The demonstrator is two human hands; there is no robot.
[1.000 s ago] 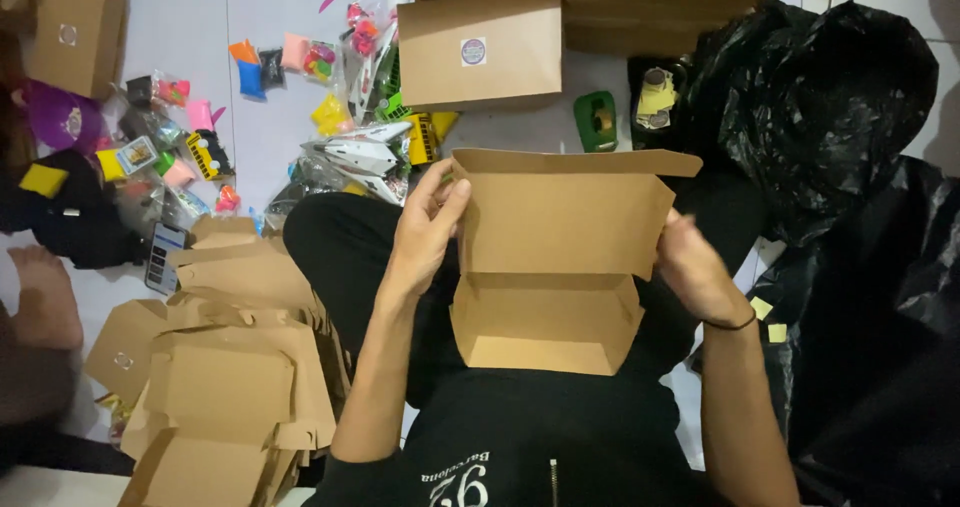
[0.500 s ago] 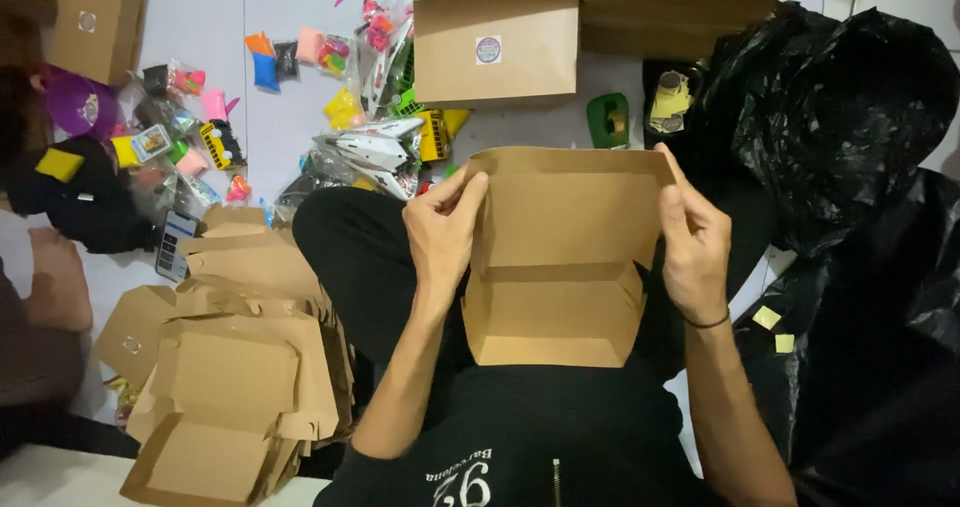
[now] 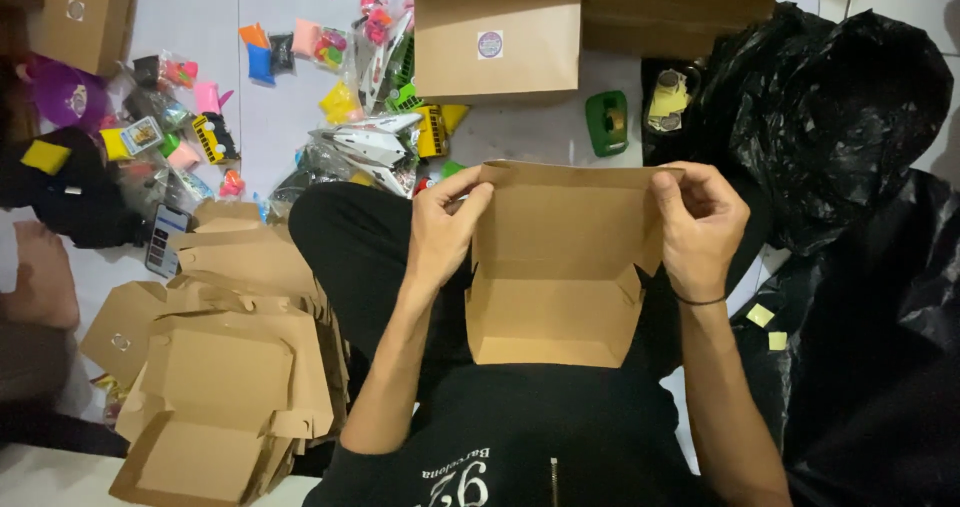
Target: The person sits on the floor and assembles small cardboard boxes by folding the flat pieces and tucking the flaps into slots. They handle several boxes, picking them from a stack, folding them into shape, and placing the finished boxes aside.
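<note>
Currently your left hand (image 3: 447, 235) and right hand (image 3: 700, 222) pinch the open brown cardboard box (image 3: 556, 267); stacked flat brown cartons (image 3: 215, 367) lie left, black plastic bags (image 3: 850, 117) right.

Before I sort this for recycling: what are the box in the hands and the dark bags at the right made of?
Box: looks like brown kraft cardboard, matte, with crisp fold creases. Bags: apparently thin black plastic film, glossy and crumpled into shiny wrinkles.

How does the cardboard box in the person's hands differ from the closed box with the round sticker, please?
The held box is open, lid raised; the stickered box is shut. The held box is gripped by the left hand and right hand; the stickered box rests on the floor. Both are plain brown cardboard.
</note>
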